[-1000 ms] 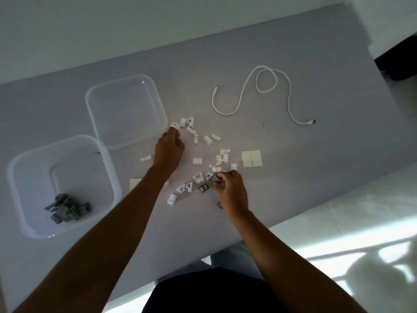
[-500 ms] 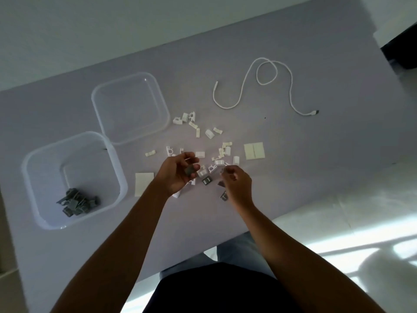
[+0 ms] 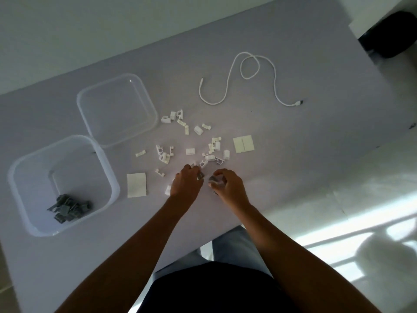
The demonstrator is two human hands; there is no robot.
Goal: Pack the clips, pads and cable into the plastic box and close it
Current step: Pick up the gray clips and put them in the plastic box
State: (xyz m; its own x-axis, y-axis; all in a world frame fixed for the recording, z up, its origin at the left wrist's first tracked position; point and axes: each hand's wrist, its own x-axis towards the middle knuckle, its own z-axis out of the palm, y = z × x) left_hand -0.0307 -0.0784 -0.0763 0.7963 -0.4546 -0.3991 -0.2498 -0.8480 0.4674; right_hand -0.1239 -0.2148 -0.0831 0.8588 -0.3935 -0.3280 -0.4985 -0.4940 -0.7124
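- Where the table (image 3: 316, 132) ends, just behind both wrists, bare surface runs on past the fingers toward the cable (image 3: 228, 86).
- Left hand (image 3: 186, 182) — fingers curled on a grey clip (image 3: 200, 176).
- Right hand (image 3: 228, 185) pinches another small piece; what it is I cannot tell.
- White clips (image 3: 189, 151) lie scattered just beyond the fingertips.
- Box (image 3: 13, 184), open, sits well left of the left hand, holding grey clips (image 3: 67, 207).

Translucent glossy plastic box (image 3: 108, 175) and lid (image 3: 144, 96), matt table (image 3: 293, 136), smooth white plastic clips (image 3: 198, 129)
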